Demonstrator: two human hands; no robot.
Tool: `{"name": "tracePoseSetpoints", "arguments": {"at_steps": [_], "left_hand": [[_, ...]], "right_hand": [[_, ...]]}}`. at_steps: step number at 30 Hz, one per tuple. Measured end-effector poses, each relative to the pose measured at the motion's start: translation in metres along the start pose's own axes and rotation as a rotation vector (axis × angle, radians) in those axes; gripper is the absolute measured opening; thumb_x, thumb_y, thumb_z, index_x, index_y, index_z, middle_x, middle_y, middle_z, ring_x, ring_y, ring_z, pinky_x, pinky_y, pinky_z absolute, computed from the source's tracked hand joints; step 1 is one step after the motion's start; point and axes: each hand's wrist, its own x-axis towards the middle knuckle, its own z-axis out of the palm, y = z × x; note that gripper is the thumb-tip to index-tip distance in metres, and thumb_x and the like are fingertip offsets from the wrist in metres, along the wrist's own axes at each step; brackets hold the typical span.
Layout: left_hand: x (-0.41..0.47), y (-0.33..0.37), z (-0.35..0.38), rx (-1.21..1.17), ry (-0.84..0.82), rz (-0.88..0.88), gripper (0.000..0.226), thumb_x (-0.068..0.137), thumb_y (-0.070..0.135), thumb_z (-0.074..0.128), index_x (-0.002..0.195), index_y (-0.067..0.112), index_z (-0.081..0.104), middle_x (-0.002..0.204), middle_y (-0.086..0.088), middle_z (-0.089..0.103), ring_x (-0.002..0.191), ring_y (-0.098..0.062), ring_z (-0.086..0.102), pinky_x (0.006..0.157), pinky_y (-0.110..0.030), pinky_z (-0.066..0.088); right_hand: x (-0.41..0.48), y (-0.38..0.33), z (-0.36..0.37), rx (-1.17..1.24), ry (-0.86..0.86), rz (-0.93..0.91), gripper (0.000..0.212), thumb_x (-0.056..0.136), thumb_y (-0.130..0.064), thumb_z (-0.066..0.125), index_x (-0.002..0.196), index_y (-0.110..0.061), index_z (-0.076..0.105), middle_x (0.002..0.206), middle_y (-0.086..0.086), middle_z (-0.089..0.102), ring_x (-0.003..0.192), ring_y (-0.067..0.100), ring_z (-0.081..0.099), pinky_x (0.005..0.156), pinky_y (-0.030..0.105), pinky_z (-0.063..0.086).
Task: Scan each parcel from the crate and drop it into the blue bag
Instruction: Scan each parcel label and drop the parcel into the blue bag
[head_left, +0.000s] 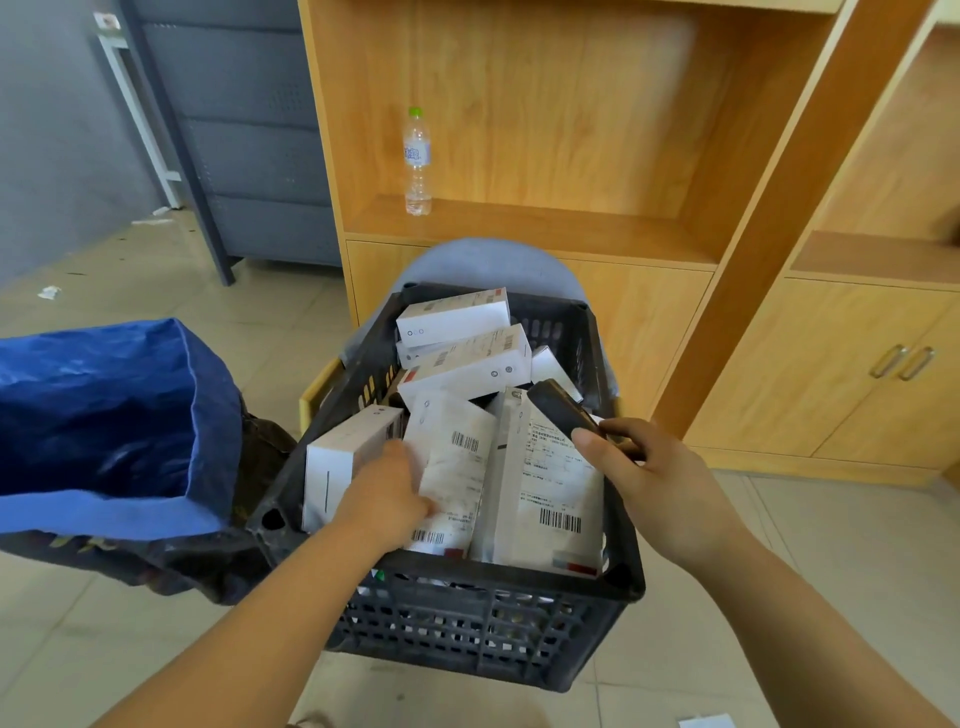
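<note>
The dark crate (493, 623) sits right in front of the person and is full of white parcels. Both hands are over it.

The left hand (387, 488) reaches into the crate and holds a soft white parcel (457, 457) by its left edge. The thumb lies on the front, near a barcode. The other fingers are tucked behind the parcel, out of sight. This parcel stands up on its end, leaning on a white box (337, 462) on its left side.

The right hand (660, 478) is curled round the handle of a black scanner (563, 410). The scanner points away from the person, over a big flat parcel (550, 493) with a printed label and a barcode. That parcel is just beside the 1 in the left hand, touching it.

2 more white boxes (452, 317) lie stacked at the back of the crate.

The blue bag (104, 415) stands open on the left, touching the crate, near the left arm.

A water bottle (417, 161) stands on a wooden shelf (545, 223) behind the crate.
</note>
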Motion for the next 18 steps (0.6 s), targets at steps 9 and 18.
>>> {"name": "tracePoseSetpoints", "arguments": {"at_steps": [9,18], "left_hand": [[-0.013,-0.008,-0.048,-0.512,0.333,0.115,0.034,0.084,0.021,0.07,0.112,0.012,0.054,0.11,0.0,0.062,0.084,-0.01,0.063,0.059,-0.016,0.054],[-0.023,-0.048,-0.078,-0.878,0.338,0.141,0.039,0.083,0.01,0.071,0.119,0.023,0.06,0.108,0.006,0.071,0.092,-0.013,0.071,0.072,-0.034,0.061]], "right_hand": [[0.009,-0.014,0.002,-0.032,0.008,-0.016,0.056,0.08,-0.073,0.044,0.12,-0.034,0.056,0.096,-0.009,0.065,0.086,0.009,0.059,0.074,0.031,0.05],[0.019,-0.029,0.009,-0.118,-0.231,-0.046,0.047,0.083,-0.073,0.042,0.109,-0.039,0.061,0.1,-0.007,0.067,0.087,0.013,0.065,0.082,0.037,0.051]]}}
